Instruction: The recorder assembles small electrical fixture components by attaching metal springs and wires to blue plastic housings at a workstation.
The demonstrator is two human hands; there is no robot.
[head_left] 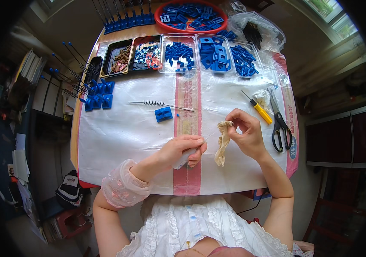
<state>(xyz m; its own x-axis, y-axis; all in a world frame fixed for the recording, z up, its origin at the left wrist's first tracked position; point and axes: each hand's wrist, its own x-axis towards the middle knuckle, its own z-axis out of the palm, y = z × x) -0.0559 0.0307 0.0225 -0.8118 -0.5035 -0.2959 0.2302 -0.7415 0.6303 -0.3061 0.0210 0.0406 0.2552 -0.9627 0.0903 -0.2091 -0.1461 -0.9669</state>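
Note:
My left hand [186, 149] is closed around a small pale, smooth object [183, 159], mostly hidden by the fingers; its kind I cannot make out. My right hand [245, 132] pinches the top of a crumpled beige cloth-like strip [221, 150], which hangs down. A faint thin strand seems to run between the two hands. Beyond my left hand lie a blue plastic base [163, 114], a tiny blue piece [177, 115] and a dark wire with a coiled spring section [153, 103]. To the right of my right hand are a yellow-handled screwdriver [262, 113] and black-handled scissors [281, 128].
Trays of blue parts [213, 53], small metal pieces [147, 55] and screws [119, 59] line the far side. Behind them sits a red basin [159, 25] of blue plates. Assembled blue bases with upright spring wires [101, 94] stand at left. Clear plastic bags [273, 30] lie back right.

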